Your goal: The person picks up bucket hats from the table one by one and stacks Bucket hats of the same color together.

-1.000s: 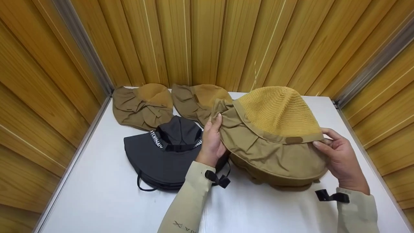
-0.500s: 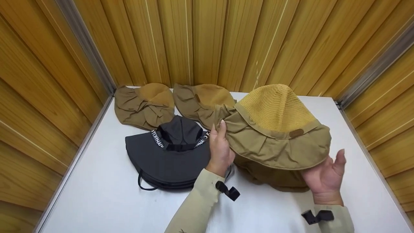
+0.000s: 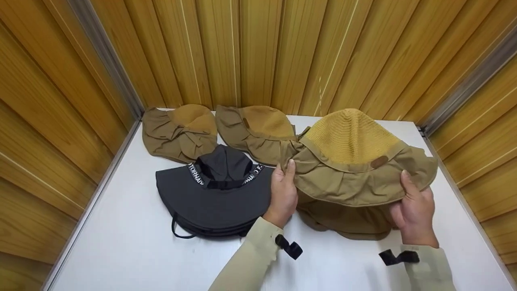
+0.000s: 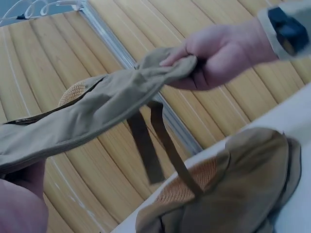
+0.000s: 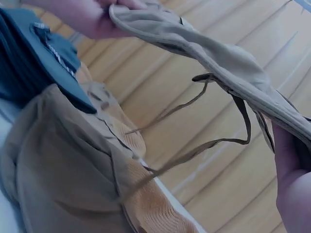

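A khaki sun hat [image 3: 351,182] with a yellow knitted crown and a small brown patch is held up above the table. My left hand [image 3: 284,194] pinches its brim at the left, thumb on top. At the right side of the brim, my right hand [image 3: 416,210] grips the cloth between thumb and fingers. Two brown straps [image 4: 148,150] dangle beneath the hat in the left wrist view. Below it lies another brown hat [image 3: 347,222], mostly covered by the raised one in the head view; its knitted crown [image 5: 155,208] shows in the right wrist view.
Black wide-brimmed hats [image 3: 214,202], seemingly stacked, lie left of my left hand. Two more brown hats, one at the back left [image 3: 179,133] and one at the back middle [image 3: 262,129], lie near the wood-patterned wall [image 3: 258,52]. All rest on a white table [image 3: 121,250].
My right hand let go of the hat's band edge, passed under the brim with its palm open, and now grips the brim's right side. The hat has tipped and shifted slightly right; my left hand moved with it.
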Available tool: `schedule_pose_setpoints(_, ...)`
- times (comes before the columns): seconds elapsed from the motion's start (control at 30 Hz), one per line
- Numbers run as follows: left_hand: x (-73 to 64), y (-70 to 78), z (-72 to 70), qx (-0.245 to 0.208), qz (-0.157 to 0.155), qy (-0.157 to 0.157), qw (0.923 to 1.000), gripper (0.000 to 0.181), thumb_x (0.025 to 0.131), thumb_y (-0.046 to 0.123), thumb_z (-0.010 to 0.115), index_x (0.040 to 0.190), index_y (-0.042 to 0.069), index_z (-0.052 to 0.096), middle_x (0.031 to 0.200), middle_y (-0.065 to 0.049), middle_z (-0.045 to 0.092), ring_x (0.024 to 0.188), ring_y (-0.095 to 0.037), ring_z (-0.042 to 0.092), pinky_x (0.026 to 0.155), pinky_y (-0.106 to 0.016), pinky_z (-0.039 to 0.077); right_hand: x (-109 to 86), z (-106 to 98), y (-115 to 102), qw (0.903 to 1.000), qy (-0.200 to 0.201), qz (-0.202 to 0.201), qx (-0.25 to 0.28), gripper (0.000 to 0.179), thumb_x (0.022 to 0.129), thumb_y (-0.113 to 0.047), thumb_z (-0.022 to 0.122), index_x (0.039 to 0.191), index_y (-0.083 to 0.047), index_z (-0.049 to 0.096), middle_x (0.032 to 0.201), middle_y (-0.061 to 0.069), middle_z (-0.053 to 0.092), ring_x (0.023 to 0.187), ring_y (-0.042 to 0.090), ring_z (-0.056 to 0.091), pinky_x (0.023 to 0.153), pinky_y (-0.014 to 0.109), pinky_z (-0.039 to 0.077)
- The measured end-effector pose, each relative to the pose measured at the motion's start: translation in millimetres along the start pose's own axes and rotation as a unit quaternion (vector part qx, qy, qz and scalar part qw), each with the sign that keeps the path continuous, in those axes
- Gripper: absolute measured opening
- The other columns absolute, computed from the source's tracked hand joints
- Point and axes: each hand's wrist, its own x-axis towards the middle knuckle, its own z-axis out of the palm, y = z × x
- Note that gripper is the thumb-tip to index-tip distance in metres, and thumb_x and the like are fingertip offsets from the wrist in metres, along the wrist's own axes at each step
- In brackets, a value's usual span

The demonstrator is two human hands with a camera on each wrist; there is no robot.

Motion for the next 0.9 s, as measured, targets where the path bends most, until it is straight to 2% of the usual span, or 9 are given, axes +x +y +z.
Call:
schedule_pose_setpoints(0.07, -0.4, -1.3, -7.0, 0.078, -0.007, -0.015, 0.9968, 0.033, 0.11, 0.018, 0.048, 0.135, -0.002, 0.058, 0.122, -0.012, 0.071, 0.109, -0.013, 0.068, 0.099, -0.031, 0.055, 4.0, -6, -2, 0.9991, 0.029, -0.004, -0.032, 0.044, 0.101, 0.003, 0.056, 0.143, -0.007, 0.044, 0.142, 0.007, 0.055, 0.125, 0.018, 0.064, 0.101, 0.032, 0.055)
schedule_pose_setpoints(0.17, -2.4, -4.3, -19.2, 0.186, -0.03, -0.047, 0.9809, 0.028, 0.108, 0.02, 0.053, 0.129, 0.003, 0.063, 0.12, -0.012, 0.072, 0.107, -0.013, 0.069, 0.098, -0.032, 0.054, 9.4, -19, -3, 0.9884, 0.09, -0.011, -0.122, 0.042, 0.097, -0.001, 0.066, 0.136, -0.006, 0.053, 0.132, 0.006, 0.062, 0.114, 0.015, 0.07, 0.093, 0.028, 0.058)
schedule_pose_setpoints(0.23, -4.9, -7.6, -25.7, 0.245, -0.047, -0.067, 0.9659, 0.026, 0.107, 0.02, 0.056, 0.127, 0.006, 0.064, 0.119, -0.009, 0.073, 0.106, -0.012, 0.068, 0.098, -0.031, 0.054, 11.4, -29, -4, 0.9722, 0.128, -0.013, -0.196, 0.043, 0.094, -0.005, 0.073, 0.134, -0.006, 0.057, 0.127, 0.003, 0.065, 0.109, 0.012, 0.071, 0.089, 0.024, 0.059)
schedule_pose_setpoints(0.33, -10.0, -13.8, -32.3, 0.337, -0.062, -0.088, 0.9355, 0.023, 0.104, 0.019, 0.061, 0.123, 0.008, 0.066, 0.115, -0.006, 0.074, 0.103, -0.01, 0.069, 0.093, -0.028, 0.055, 10.4, -47, -6, 0.9415, 0.168, -0.017, -0.292, 0.047, 0.09, -0.011, 0.079, 0.133, -0.009, 0.061, 0.122, -0.002, 0.067, 0.107, 0.007, 0.069, 0.086, 0.016, 0.057)
schedule_pose_setpoints(0.43, -16.0, -21.7, -34.3, 0.372, -0.088, -0.088, 0.92, 0.022, 0.099, 0.016, 0.069, 0.119, 0.006, 0.069, 0.108, -0.008, 0.077, 0.095, -0.01, 0.072, 0.081, -0.026, 0.06, 5.7, -64, -8, 0.9113, 0.199, -0.041, -0.358, 0.046, 0.086, -0.013, 0.084, 0.127, -0.01, 0.065, 0.113, -0.007, 0.069, 0.101, 0.003, 0.068, 0.081, 0.011, 0.056)
schedule_pose_setpoints(0.57, -24.2, -32.0, -31.9, 0.391, -0.117, -0.066, 0.9107, 0.022, 0.092, 0.012, 0.076, 0.112, 0.004, 0.07, 0.09, -0.008, 0.077, 0.073, -0.012, 0.075, 0.061, -0.025, 0.061, 0.2, -81, -7, 0.8729, 0.219, -0.073, -0.43, 0.039, 0.082, -0.013, 0.087, 0.113, -0.012, 0.064, 0.095, -0.013, 0.071, 0.085, -0.001, 0.068, 0.07, 0.009, 0.055)
schedule_pose_setpoints(0.7, -30.7, -39.8, -28.7, 0.435, -0.116, -0.038, 0.8921, 0.03, 0.089, 0.007, 0.08, 0.111, 0.007, 0.059, 0.083, -0.01, 0.071, 0.05, -0.012, 0.068, 0.047, -0.025, 0.056, 0.0, -92, -3, 0.8417, 0.233, -0.043, -0.485, 0.045, 0.081, -0.014, 0.088, 0.112, -0.017, 0.055, 0.097, -0.012, 0.069, 0.077, -0.004, 0.066, 0.066, 0.009, 0.054)
schedule_pose_setpoints(0.8, -32.9, -44.0, -27.2, 0.466, -0.114, -0.026, 0.877, 0.043, 0.089, 0.006, 0.079, 0.118, 0.009, 0.048, 0.082, -0.011, 0.068, 0.041, -0.01, 0.062, 0.042, -0.026, 0.054, 0.4, -99, -2, 0.7959, 0.228, 0.012, -0.561, 0.062, 0.085, -0.025, 0.085, 0.132, -0.013, 0.046, 0.12, 0.005, 0.067, 0.08, -0.008, 0.06, 0.068, 0.008, 0.052)
schedule_pose_setpoints(0.9, -33.2, -46.1, -27.1, 0.515, -0.108, -0.028, 0.8501, 0.056, 0.089, 0.008, 0.079, 0.129, 0.009, 0.04, 0.075, -0.01, 0.069, 0.041, -0.01, 0.06, 0.049, -0.027, 0.055, 0.7, -104, -2, 0.7329, 0.206, 0.05, -0.646, 0.083, 0.089, -0.035, 0.08, 0.15, -0.004, 0.033, 0.135, 0.021, 0.058, 0.088, 0.003, 0.059, 0.067, 0.009, 0.046)
